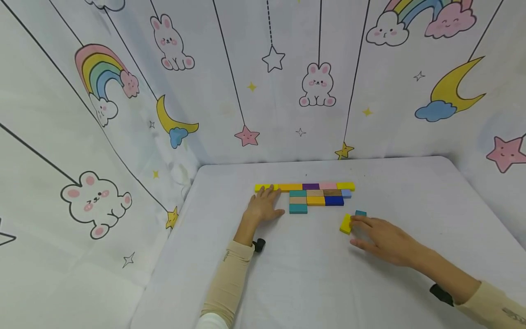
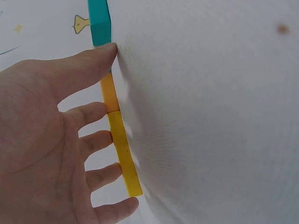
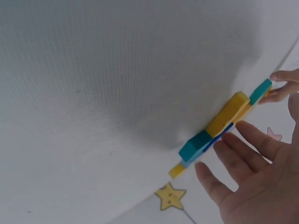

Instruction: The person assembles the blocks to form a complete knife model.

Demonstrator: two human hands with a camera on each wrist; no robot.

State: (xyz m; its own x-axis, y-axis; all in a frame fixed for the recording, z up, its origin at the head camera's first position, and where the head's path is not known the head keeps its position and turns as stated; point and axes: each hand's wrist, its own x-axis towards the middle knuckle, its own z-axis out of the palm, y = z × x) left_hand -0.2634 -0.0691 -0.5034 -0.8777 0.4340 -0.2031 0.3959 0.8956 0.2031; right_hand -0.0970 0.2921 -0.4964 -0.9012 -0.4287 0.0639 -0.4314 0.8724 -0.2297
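My left hand [image 1: 260, 208] has its fingers spread, fingertips right at the yellow block [image 2: 124, 151] and orange block [image 2: 110, 93] that form the left end of a long row. Its thumb tip lies near a teal block [image 1: 298, 209] at the front of the assembled blocks. Over at the right, my right hand [image 1: 388, 240] has loosely extended fingers beside a loose yellow block [image 1: 345, 224] and a second teal block [image 1: 360, 213]. The index fingertip overlaps that yellow block's edge in the head view. The hand partly hides this teal block.
The back row also has a purple block [image 1: 311, 186], a pink block [image 1: 328, 186] and a yellow end block [image 1: 346, 186]. Shorter rows in front include a brown block [image 1: 332, 193] and dark blue block [image 1: 334, 201]. A patterned curtain [image 1: 222, 91] rises behind the white table [image 1: 312, 283].
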